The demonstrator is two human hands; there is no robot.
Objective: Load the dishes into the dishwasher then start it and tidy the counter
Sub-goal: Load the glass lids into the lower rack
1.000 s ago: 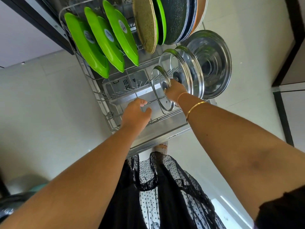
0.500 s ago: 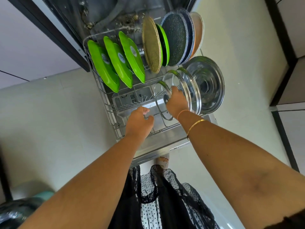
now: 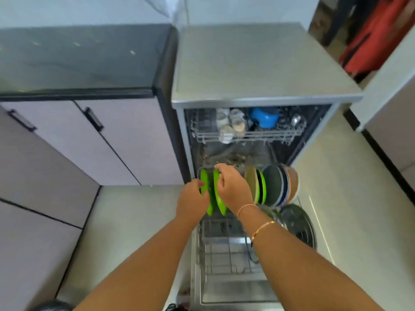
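Both hands work the bright green plastic plates (image 3: 216, 194) standing on edge in the wire lower rack (image 3: 221, 254): left hand (image 3: 193, 202) grip pinches the outer rim, right hand (image 3: 233, 187) grip closes over the neighbouring plate's top edge.

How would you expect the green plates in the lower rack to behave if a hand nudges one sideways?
The green plates look like stiff plastic, so probably light and unlikely to bend or shatter. Standing on edge in the lower rack, one would likely tip against its neighbour rather than roll. Both hands, left and right, grip them.
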